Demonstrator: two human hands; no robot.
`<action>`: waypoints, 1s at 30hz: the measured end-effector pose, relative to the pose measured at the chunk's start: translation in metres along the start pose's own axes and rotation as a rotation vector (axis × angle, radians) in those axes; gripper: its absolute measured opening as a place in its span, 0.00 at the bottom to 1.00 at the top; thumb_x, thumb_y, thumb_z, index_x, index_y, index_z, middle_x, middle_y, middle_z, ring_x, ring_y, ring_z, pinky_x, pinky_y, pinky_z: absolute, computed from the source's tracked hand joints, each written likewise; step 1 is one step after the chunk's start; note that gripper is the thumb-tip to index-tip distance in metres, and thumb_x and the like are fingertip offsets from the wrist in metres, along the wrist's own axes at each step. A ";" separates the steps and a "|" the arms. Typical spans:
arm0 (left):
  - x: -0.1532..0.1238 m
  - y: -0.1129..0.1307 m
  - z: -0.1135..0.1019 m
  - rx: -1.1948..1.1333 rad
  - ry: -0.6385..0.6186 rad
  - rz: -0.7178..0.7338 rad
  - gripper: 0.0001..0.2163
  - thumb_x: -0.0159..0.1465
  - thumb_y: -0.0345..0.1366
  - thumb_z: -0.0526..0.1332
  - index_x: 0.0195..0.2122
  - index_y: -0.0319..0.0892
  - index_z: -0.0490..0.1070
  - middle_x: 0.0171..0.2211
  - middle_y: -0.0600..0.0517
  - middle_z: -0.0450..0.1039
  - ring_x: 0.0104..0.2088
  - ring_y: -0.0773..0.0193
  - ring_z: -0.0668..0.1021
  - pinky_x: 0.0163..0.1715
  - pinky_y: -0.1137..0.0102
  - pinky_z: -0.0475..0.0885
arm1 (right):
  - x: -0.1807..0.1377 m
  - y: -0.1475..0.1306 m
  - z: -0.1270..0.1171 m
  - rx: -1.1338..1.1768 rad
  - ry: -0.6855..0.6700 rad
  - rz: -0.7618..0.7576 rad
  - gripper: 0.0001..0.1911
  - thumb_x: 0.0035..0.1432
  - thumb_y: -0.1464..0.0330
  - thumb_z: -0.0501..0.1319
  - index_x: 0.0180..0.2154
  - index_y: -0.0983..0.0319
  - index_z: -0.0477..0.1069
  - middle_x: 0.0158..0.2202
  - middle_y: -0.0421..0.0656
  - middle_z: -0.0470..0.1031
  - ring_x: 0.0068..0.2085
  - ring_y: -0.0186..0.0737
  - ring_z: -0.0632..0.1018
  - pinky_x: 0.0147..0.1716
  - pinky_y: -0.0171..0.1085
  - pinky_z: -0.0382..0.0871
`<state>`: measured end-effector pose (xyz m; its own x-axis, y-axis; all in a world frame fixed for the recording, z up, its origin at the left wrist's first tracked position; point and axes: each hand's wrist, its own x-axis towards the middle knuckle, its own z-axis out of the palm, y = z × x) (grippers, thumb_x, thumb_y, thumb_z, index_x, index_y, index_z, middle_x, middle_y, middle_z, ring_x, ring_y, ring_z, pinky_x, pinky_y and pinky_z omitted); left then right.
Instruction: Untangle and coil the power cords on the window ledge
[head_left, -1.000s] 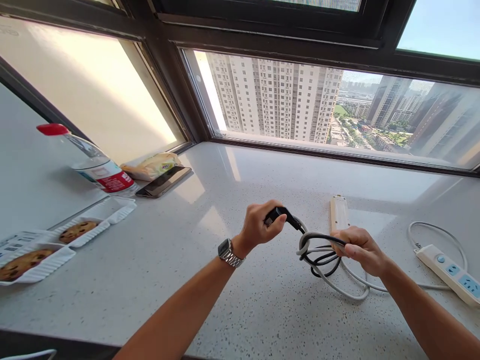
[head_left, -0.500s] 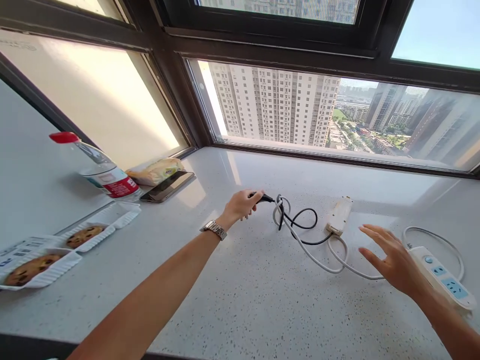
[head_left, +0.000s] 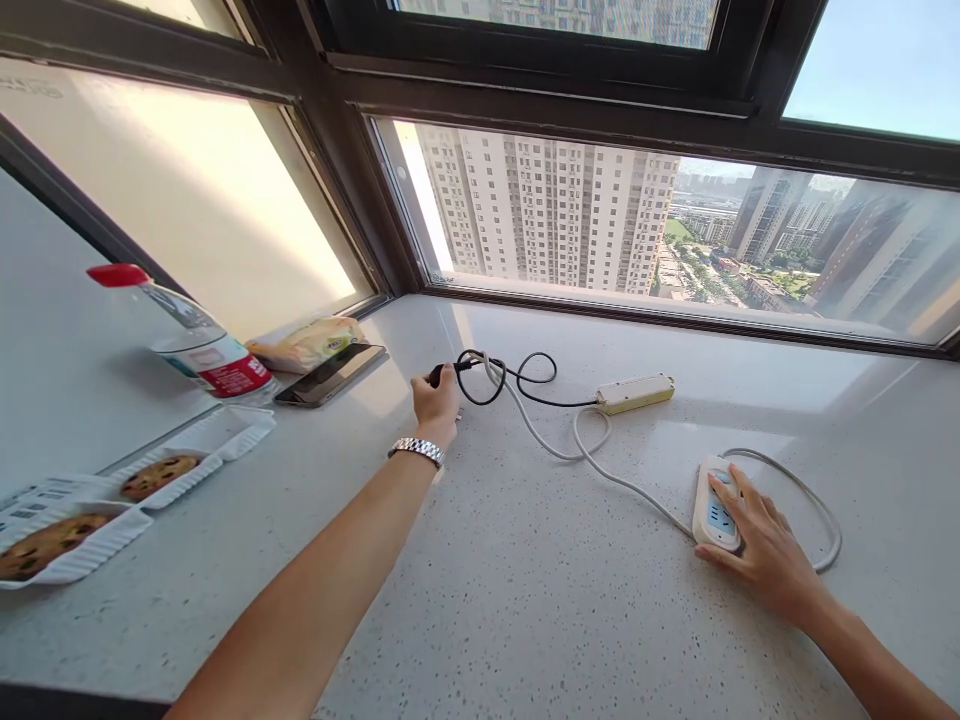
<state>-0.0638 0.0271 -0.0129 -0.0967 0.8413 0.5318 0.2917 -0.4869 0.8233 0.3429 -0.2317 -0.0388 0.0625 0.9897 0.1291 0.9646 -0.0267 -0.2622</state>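
My left hand (head_left: 435, 400), wearing a metal-band watch (head_left: 417, 450), is closed around a black plug (head_left: 435, 376). Small metal prongs (head_left: 459, 413) show below its fingers; what they belong to is mostly hidden. From this hand a black cord (head_left: 537, 381) and a grey cord (head_left: 525, 420) run right in loose tangled loops. The black cord ends at a narrow white block with a yellowish side (head_left: 636, 394). My right hand (head_left: 769, 550) grips a white power strip with blue sockets (head_left: 709, 500), thumb at its near end and fingers over its right side. The grey cord passes toward this strip.
At the left stand a red-capped bottle (head_left: 217, 362), a phone (head_left: 330, 374) and a yellowish package (head_left: 311, 345). Nearer, a white plastic tray (head_left: 225, 435) holds cookies (head_left: 159, 476). Dark window frames (head_left: 675, 325) border the speckled white counter (head_left: 525, 590).
My left hand has moved left with the plug, and the cords and white block have shifted left. The power strip has moved left and turned; my right hand has come down onto it.
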 end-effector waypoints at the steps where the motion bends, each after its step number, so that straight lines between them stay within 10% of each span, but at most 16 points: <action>1: -0.003 0.000 -0.003 0.021 0.050 -0.088 0.15 0.67 0.46 0.46 0.25 0.46 0.47 0.14 0.62 0.51 0.13 0.75 0.57 0.16 0.73 0.53 | 0.020 -0.005 0.001 -0.014 0.005 0.039 0.41 0.55 0.44 0.53 0.64 0.57 0.53 0.67 0.50 0.49 0.63 0.60 0.58 0.54 0.55 0.63; 8: -0.034 0.021 -0.006 0.132 0.096 -0.414 0.12 0.56 0.44 0.58 0.33 0.41 0.63 0.20 0.56 0.63 0.20 0.67 0.66 0.19 0.72 0.60 | 0.143 -0.042 0.022 0.032 0.097 0.196 0.35 0.59 0.56 0.53 0.62 0.71 0.56 0.66 0.59 0.49 0.61 0.60 0.61 0.56 0.50 0.59; 13: -0.065 0.051 0.012 0.274 -0.083 -0.283 0.13 0.58 0.47 0.55 0.36 0.43 0.63 0.26 0.52 0.65 0.26 0.62 0.70 0.24 0.70 0.64 | 0.199 -0.127 0.026 0.245 -0.058 0.041 0.33 0.55 0.67 0.59 0.60 0.73 0.58 0.66 0.63 0.46 0.60 0.65 0.61 0.56 0.52 0.56; 18: -0.087 0.062 0.038 0.435 -0.140 -0.101 0.13 0.57 0.47 0.58 0.32 0.44 0.60 0.32 0.49 0.65 0.34 0.56 0.72 0.34 0.64 0.68 | 0.251 -0.208 0.012 0.440 -0.227 -0.242 0.19 0.50 0.71 0.64 0.47 0.62 0.74 0.54 0.45 0.72 0.51 0.46 0.73 0.49 0.36 0.65; 23: -0.063 0.039 0.068 0.437 0.056 -0.306 0.13 0.58 0.45 0.60 0.34 0.43 0.61 0.38 0.45 0.66 0.41 0.51 0.72 0.39 0.60 0.69 | 0.236 -0.221 -0.001 0.533 -0.168 -0.337 0.16 0.57 0.66 0.61 0.48 0.61 0.74 0.52 0.45 0.74 0.53 0.46 0.72 0.51 0.40 0.64; 30: 0.019 0.016 0.065 0.493 0.262 -0.485 0.17 0.62 0.42 0.56 0.48 0.36 0.62 0.51 0.34 0.62 0.53 0.45 0.68 0.51 0.55 0.65 | 0.138 -0.140 -0.016 0.816 0.035 -0.098 0.15 0.58 0.60 0.56 0.37 0.63 0.76 0.38 0.46 0.78 0.37 0.41 0.76 0.36 0.38 0.68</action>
<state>0.0013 0.0504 -0.0029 -0.5296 0.8215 0.2114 0.5463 0.1397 0.8258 0.2205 -0.0932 0.0312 0.0088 0.9769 0.2134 0.4778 0.1834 -0.8591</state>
